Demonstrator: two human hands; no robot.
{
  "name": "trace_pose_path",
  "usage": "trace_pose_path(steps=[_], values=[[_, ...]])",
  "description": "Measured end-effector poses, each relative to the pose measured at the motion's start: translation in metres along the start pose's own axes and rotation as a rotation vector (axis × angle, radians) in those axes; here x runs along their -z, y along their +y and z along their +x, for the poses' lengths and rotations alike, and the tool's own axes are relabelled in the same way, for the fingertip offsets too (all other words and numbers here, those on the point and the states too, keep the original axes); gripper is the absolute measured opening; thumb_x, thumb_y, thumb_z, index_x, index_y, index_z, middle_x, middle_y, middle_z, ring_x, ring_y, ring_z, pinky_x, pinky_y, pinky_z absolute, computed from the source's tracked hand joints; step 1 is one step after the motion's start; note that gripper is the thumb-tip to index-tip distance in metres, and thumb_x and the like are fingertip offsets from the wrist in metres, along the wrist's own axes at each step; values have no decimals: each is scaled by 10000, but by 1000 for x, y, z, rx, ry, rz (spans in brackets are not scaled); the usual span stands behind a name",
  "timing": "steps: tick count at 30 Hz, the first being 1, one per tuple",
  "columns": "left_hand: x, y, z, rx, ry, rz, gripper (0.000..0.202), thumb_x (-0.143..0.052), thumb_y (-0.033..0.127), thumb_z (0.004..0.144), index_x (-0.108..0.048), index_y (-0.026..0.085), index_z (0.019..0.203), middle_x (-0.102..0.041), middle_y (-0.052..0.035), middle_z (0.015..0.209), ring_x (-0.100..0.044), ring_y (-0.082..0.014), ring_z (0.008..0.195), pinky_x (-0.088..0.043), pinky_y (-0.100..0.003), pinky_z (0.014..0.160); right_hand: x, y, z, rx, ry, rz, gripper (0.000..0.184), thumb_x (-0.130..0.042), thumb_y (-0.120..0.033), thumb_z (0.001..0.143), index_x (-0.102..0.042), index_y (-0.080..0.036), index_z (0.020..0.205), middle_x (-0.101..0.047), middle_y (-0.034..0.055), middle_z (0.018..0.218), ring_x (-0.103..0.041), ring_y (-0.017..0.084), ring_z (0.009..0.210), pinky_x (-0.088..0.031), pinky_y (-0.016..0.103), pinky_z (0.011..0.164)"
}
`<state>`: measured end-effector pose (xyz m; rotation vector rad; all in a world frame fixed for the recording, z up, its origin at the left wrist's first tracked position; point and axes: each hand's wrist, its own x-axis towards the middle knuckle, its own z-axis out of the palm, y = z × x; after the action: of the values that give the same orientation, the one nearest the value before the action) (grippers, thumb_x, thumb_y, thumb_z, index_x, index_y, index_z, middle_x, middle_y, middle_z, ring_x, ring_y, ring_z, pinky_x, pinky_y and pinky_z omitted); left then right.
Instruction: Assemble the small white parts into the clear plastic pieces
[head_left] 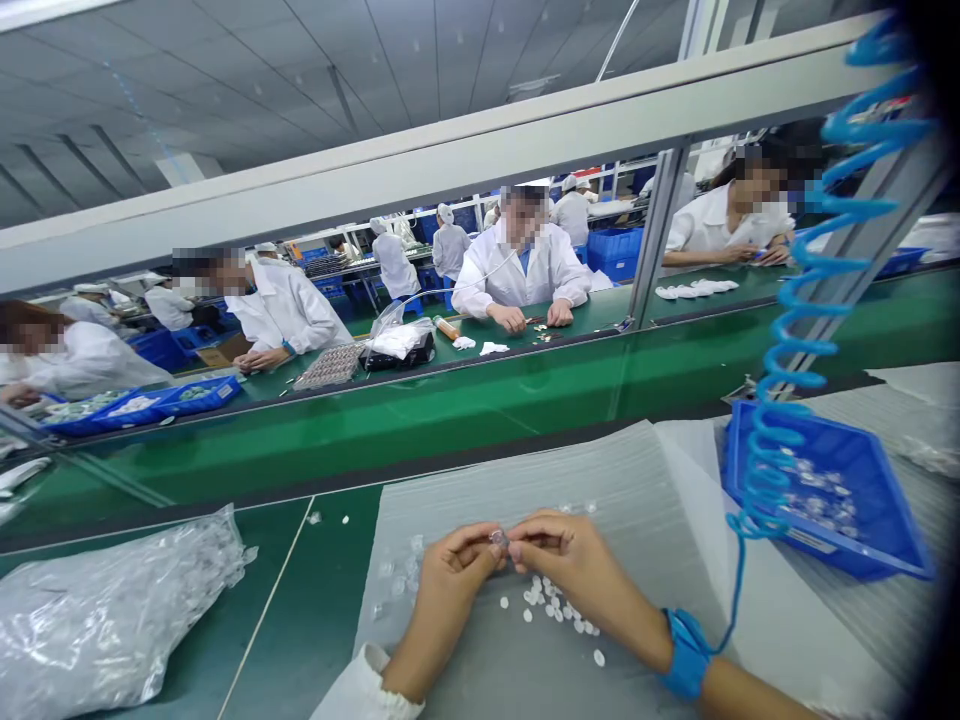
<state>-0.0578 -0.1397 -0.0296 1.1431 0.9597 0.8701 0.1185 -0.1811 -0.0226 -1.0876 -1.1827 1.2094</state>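
A grey panelled ceiling (225, 90) with small recessed lights spreads over the workshop. A pale metal frame (375, 170) spans a long green conveyor workbench (420, 430), and blue plastic crates (615, 252) stand stacked beyond it.

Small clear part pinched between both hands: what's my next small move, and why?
Probably place the small clear part in the blue plastic tray: the left hand and right hand both pinch it, and the tray holds similar clear pieces, while the foam sheet below has loose white pieces.
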Motion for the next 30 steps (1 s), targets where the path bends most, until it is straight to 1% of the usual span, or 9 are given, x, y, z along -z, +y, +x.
trace_pose_path(steps=[3,6,10,12,15,18,22,25,30], values=[[-1,-1,-1,-68,-24,31,327,-832,371,714,-772,166,962,-777,-108,954,-726,-262,903,-581,-366,840,-4,-4,-2,-12,11,-25,171,-733,-344,821,-765,-181,863,-704,66,870,-687,194,728,-569,307,687],[-1,-3,0,-130,-24,63,291,-847,341,696,-789,172,925,-767,-105,945,-724,-259,888,-586,-355,819,-5,-3,-3,17,22,-81,167,-720,-342,829,-768,-186,866,-709,66,866,-694,203,744,-579,318,703],[0,-4,1,-148,-33,101,248,-835,325,709,-802,187,912,-755,-99,930,-712,-245,862,-581,-339,788,-3,2,-4,32,15,-115,129,-705,-312,845,-760,-197,863,-715,54,851,-697,195,749,-570,299,701],[1,-4,0,-140,-37,110,230,-831,311,713,-806,194,909,-747,-91,925,-704,-234,856,-575,-324,776,-2,3,-4,6,15,-94,119,-719,-307,835,-749,-195,858,-721,48,831,-696,192,753,-559,290,703],[1,-2,-1,-109,-58,89,216,-834,294,705,-812,200,898,-730,-69,883,-694,-203,790,-567,-300,734,-1,5,-3,-83,12,-6,166,-765,-333,794,-724,-179,843,-717,35,740,-685,188,719,-543,286,680],[1,-1,-2,-67,-87,66,217,-846,290,691,-816,196,884,-714,-50,826,-677,-173,710,-559,-287,692,1,7,-2,-163,-24,114,250,-829,-355,722,-693,-161,802,-711,23,669,-674,175,652,-528,274,632],[1,1,-4,-15,-127,-6,237,-873,282,667,-815,182,875,-717,-38,764,-669,-153,682,-547,-265,686,4,6,-1,-229,-96,230,325,-891,-359,634,-671,-151,751,-730,29,655,-669,157,608,-515,252,593],[0,5,-6,40,-150,-49,247,-875,282,675,-809,172,887,-732,-39,751,-663,-142,665,-539,-254,677,5,3,0,-228,-145,282,329,-892,-369,633,-690,-140,756,-751,50,691,-692,166,636,-538,258,615],[1,13,-7,72,-150,-66,242,-848,300,724,-800,170,922,-751,-53,804,-655,-136,691,-528,-253,698,5,-3,0,-227,-178,291,321,-843,-401,705,-729,-124,821,-772,84,760,-733,205,732,-575,293,695]])
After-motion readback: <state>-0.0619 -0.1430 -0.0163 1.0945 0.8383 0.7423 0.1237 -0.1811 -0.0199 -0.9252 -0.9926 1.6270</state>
